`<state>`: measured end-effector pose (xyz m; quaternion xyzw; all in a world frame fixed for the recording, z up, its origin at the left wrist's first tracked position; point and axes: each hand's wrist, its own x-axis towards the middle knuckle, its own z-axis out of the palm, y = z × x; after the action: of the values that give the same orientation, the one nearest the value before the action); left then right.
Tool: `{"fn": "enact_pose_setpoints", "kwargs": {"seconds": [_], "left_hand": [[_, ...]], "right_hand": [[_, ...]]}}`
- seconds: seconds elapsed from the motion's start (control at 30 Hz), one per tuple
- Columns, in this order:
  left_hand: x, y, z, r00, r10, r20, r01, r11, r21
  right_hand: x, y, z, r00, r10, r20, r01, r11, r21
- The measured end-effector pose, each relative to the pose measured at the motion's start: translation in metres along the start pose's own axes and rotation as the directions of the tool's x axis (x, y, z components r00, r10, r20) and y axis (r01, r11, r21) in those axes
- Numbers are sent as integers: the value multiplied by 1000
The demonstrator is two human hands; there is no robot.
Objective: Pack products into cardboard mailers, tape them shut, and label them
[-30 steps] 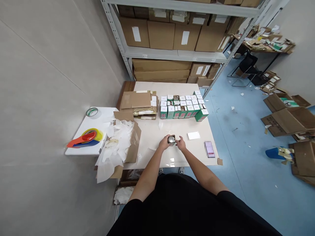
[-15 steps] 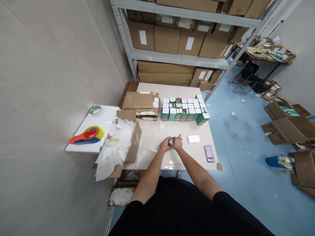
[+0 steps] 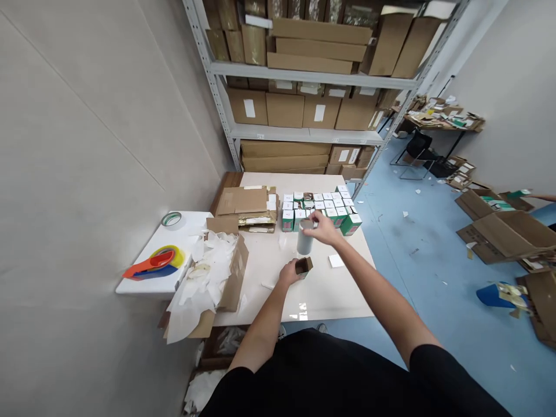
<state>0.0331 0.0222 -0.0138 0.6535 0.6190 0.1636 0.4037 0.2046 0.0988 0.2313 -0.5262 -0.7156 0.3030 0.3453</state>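
Observation:
My left hand (image 3: 290,272) is closed round a small brown open-topped box (image 3: 303,266) that rests on the white table (image 3: 321,289). Above it my right hand (image 3: 324,227) is lifted and grips the top of a silver cylindrical can (image 3: 304,239). The can hangs in the air just above and beyond the brown box. Behind both hands stands a block of several green-and-white small boxes (image 3: 319,208). A white card (image 3: 336,260) lies on the table to the right of the brown box.
An open carton of white wrapping paper (image 3: 211,263) sits at the table's left. Flattened cardboard (image 3: 247,202) lies at the back left. A side table (image 3: 147,266) carries tape rolls (image 3: 172,219) and a tape dispenser (image 3: 150,263). Metal shelving (image 3: 304,134) holds cartons. Cartons (image 3: 504,226) litter the blue floor.
My right hand has risen from the table, lifting the silver can up out of the brown box. The left hand stays low on the box. The camera has tilted upward.

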Motion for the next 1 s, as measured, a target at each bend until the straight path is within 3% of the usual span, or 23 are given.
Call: {"fn": "enact_pose_setpoints", "kwargs": {"seconds": [0.1, 0.2, 0.27, 0.33, 0.4, 0.47, 0.57, 0.63, 0.77, 0.9, 1.0], "left_hand": [[-1, 19, -23, 997, -47, 64, 37, 988, 150], [0, 50, -73, 997, -81, -14, 82, 989, 123], [-3, 77, -117, 975, 46, -219, -61, 996, -62], [-9, 110, -162, 893, 172, -417, -305, 911, -279], [-19, 146, -196, 805, 352, -478, -549, 747, -374], [-27, 181, -217, 752, 477, -455, -648, 664, -375], [-34, 219, -226, 738, 491, -462, -658, 675, -334], [-36, 231, -225, 742, 461, -487, -641, 700, -314], [-35, 229, -228, 746, 415, -521, -626, 702, -339], [-30, 222, -234, 766, 407, -497, -637, 583, -505], [-26, 226, -233, 783, 428, -451, -622, 523, -583]], "right_hand": [[24, -49, -47, 993, -110, -40, 111, 993, 39], [33, -77, -76, 984, -157, -83, 163, 984, 66], [34, -84, -84, 982, -157, -108, 166, 983, 80], [35, -88, -86, 981, -144, -130, 157, 983, 97], [36, -91, -83, 982, -132, -138, 147, 983, 108], [37, -95, -78, 984, -124, -131, 139, 984, 113], [37, -99, -70, 989, -100, -111, 116, 982, 150], [33, -96, -66, 993, -78, -92, 97, 971, 218], [16, -75, -62, 995, -92, 40, 62, 880, 472], [-9, -49, -49, 951, -188, 247, -10, 776, 630], [-23, -42, -34, 948, -185, 260, -56, 707, 705]]}}
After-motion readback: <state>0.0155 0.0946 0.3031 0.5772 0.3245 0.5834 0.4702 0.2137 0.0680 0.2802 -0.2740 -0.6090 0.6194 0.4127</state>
